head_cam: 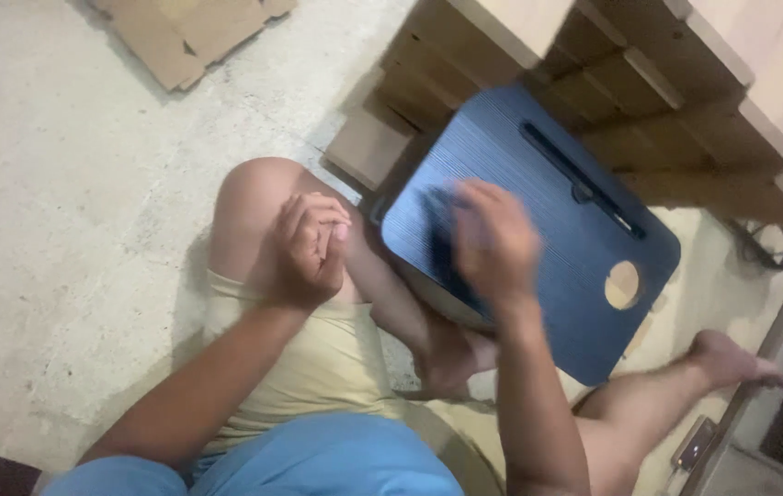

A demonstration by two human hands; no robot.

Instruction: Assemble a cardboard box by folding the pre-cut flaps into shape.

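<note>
The right hand (494,241) hovers over the near corner of the dark blue lap table (539,230), blurred with motion, so I cannot tell whether its fingers grip anything or lie loose; something dark may sit beneath them. The left hand (307,250) rests curled half-shut on the raised knee (258,197) just left of the table, holding nothing. The table tilts across the person's legs, seemingly propped there for reach. Its round cup hole (622,285) (near its right corner) is empty, as is the long slot (580,179). Beyond the table stand wooden steps (649,83); well left of the table lies flattened cardboard (191,28).
</note>
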